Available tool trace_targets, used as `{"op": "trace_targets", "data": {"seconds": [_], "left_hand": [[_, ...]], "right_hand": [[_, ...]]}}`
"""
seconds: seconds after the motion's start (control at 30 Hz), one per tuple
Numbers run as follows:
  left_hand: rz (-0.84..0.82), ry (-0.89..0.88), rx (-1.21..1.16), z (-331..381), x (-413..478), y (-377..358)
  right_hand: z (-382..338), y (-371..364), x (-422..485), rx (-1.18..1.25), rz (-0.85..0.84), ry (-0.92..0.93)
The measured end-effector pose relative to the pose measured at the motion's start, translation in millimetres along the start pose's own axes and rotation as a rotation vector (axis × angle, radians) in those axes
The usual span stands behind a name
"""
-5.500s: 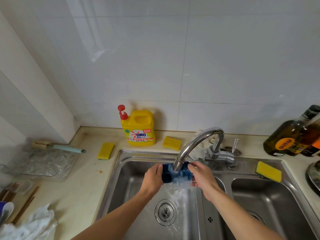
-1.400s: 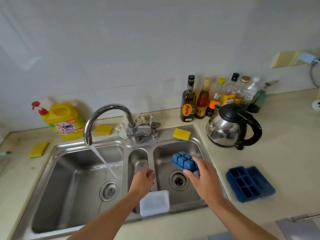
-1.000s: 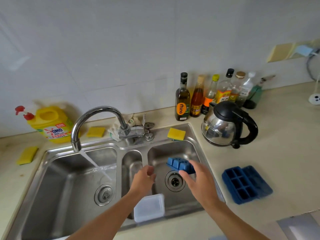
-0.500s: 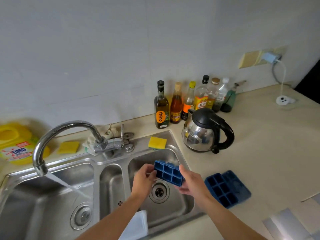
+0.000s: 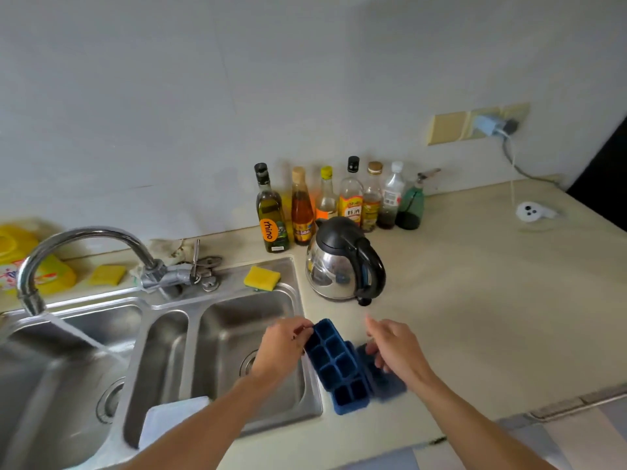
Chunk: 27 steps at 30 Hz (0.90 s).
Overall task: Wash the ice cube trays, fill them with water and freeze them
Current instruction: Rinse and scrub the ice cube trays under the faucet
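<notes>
We record, at 3 o'clock, a beige kitchen countertop (image 5: 492, 317). At 9 o'clock is a stainless steel double sink (image 5: 234, 320), and its curved chrome tap (image 5: 84, 235) is running. At 12 o'clock stands a steel kettle with black handle (image 5: 339, 266). At 6 o'clock, just beside the sink, a blue plastic ice cube tray (image 5: 330, 356) lies tilted over a second blue tray (image 5: 351, 398). The left hand (image 5: 280, 349) pinches the upper tray's edge. The right hand (image 5: 398, 352) hovers with loose fingers, grasping nothing.

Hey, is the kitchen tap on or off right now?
On. A stream of water pours at a slant from the faucet spout into the left sink basin.
</notes>
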<state>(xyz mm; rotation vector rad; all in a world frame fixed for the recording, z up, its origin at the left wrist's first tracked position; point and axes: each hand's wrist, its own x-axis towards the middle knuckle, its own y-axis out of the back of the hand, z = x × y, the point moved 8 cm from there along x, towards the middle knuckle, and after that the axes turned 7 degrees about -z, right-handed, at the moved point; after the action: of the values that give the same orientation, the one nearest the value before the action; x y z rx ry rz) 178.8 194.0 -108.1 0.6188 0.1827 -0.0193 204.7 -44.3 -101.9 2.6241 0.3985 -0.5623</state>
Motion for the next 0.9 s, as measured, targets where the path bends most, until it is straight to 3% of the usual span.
{"op": "trace_targets", "data": {"seconds": [0.17,0.43,0.7,0.9], "left_hand": [[-0.028,0.011,0.311,21.7,-2.7,-35.4],[-0.038,0.024,0.442,17.6,0.3,-51.9],[-0.06,0.035,0.379,4.6,-3.6,-61.4],[0.006,0.151,0.132,-14.9,-14.8,-47.8]], "right_hand": [[49.8,31.7,6.1,-0.354,-0.046,-0.064],[89.9,19.4,15.2,-0.492,-0.185,-0.115],[97.0,21.0,20.8,-0.481,-0.186,-0.135],[67.9,37.6,18.9,-0.345,-0.015,-0.104]]}}
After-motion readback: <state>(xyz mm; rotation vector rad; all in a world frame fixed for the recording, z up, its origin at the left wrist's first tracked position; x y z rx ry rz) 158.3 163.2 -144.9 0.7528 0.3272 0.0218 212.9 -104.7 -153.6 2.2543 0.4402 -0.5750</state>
